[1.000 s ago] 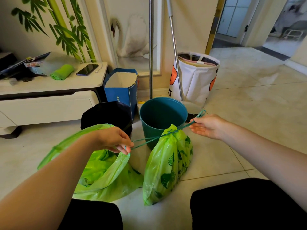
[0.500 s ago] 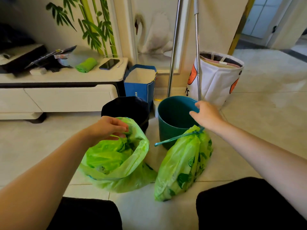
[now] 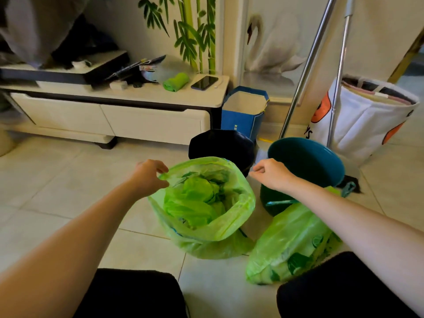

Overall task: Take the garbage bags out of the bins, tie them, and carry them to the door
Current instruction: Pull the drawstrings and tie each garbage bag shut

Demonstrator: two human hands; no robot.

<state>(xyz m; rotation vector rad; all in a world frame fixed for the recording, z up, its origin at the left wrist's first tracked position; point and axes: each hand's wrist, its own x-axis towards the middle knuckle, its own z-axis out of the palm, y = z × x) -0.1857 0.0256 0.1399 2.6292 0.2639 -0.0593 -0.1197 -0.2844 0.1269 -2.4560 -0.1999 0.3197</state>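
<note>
Change since earlier frames: right hand [image 3: 273, 174] has left the tied bag's drawstring and the teal bin's rim and now hangs between the two bins; left hand [image 3: 149, 177] has moved from inside the open bag's mouth to its left rim; view has swung left
Left hand: fingers curled, pinching the near-left rim of the open green bag [image 3: 206, 210]
Right hand: fingers loosely curled with thumb and forefinger close together, holding nothing visible; apart from the open bag's right rim
Open green bag: stands on the tiled floor [image 3: 57, 191] in front of the black bin [image 3: 221, 145]; mouth wide open, crumpled green plastic inside
Tied green bag [image 3: 291, 244]: lies leaning against the front of the teal bin [image 3: 305, 161], just right of the open bag; neck gathered, teal drawstring [image 3: 281, 202] trailing across the bin's front; partly hidden under the right forearm
Black bin: behind the open bag, beside the teal bin
Teal bin: upright, no liner visible inside
Blue paper bag [image 3: 243, 113]: open, between cabinet and wall, behind the black bin
White cabinet [image 3: 114, 115]: low, left; carries a phone [image 3: 204, 82], a rolled green cloth [image 3: 175, 81] and dark clutter
White fabric basket [image 3: 367, 120]: right, orange patches, two metal poles [image 3: 305, 72] in front of it
Knees: black-clad, at the bottom edge
</note>
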